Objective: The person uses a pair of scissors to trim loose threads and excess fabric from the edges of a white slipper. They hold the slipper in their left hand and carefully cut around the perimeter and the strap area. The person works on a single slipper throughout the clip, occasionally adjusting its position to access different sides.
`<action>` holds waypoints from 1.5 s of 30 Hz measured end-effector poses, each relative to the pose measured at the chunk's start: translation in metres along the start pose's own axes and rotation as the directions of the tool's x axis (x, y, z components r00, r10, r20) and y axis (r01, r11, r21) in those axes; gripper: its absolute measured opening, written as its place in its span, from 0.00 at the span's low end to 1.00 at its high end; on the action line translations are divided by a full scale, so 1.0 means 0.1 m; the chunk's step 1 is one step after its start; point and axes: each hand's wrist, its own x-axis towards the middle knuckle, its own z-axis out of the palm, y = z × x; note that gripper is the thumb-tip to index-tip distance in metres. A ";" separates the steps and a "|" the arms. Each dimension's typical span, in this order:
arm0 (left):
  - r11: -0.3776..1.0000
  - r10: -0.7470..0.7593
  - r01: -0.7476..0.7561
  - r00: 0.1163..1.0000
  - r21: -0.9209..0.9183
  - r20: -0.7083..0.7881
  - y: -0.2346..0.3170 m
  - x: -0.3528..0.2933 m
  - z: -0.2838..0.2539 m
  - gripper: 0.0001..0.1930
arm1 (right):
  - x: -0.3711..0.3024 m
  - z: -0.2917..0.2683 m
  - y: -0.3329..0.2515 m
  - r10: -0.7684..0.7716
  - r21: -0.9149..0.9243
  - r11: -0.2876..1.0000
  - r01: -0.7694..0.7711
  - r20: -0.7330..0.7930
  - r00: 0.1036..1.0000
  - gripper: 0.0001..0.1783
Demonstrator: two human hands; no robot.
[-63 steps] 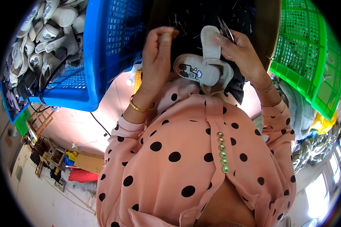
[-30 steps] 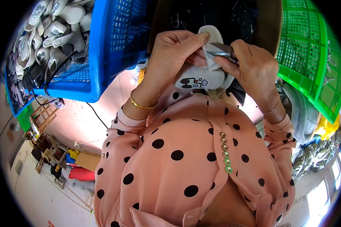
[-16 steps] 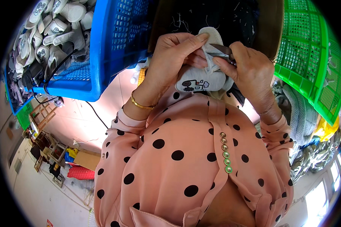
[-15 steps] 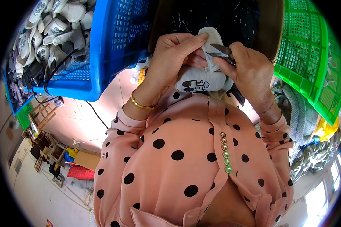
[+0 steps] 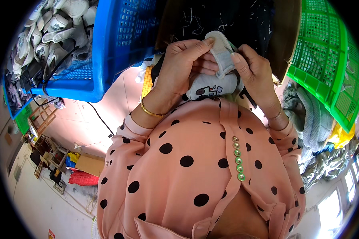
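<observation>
A white cloth shoe (image 5: 224,55) with a pale sole is held up in front of me. My left hand (image 5: 184,59) grips it at the left, thumb pressed on its upper end and fingers behind. My right hand (image 5: 256,71) has closed fingers at the shoe's right edge, thumb tip against the cloth. No snips show; the inside of that palm is hidden. Just below, close to my shirt, lies another white shoe (image 5: 211,87) with a dark cartoon pattern, partly covered by my left fingers.
Beyond my hands is a box (image 5: 285,44) with a dark lining strewn with thread ends. On the left stands a blue basket (image 5: 101,75), with many white shoes (image 5: 58,36) beside it. A green basket (image 5: 315,71) and grey fabric (image 5: 307,115) are on the right. A black cable (image 5: 101,119) hangs at left.
The snips that my right hand held at the shoe's flap have gone from sight. My right fingers have shifted onto the shoe's edge; my left hand keeps its hold.
</observation>
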 end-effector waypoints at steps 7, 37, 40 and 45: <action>1.000 0.016 -0.016 1.000 0.000 -0.016 0.01 0.00 0.04 0.13 | 0.03 -0.19 -0.07 -0.340 -0.503 0.810 0.302 0.016 0.940 0.24; 1.000 0.009 -0.010 1.000 -0.026 -0.024 -0.01 -0.01 0.07 0.12 | 0.04 -0.31 -0.06 -0.415 -0.633 0.661 0.404 0.141 0.899 0.25; 1.000 0.012 -0.013 0.999 -0.012 -0.030 0.02 -0.02 0.10 0.12 | 0.08 -0.29 -0.09 -0.409 -0.649 0.644 0.405 0.155 0.899 0.25; 1.000 0.027 -0.027 0.999 0.006 -0.047 0.02 -0.03 0.13 0.12 | 0.07 -0.29 -0.14 -0.389 -0.717 0.578 0.390 0.178 0.904 0.26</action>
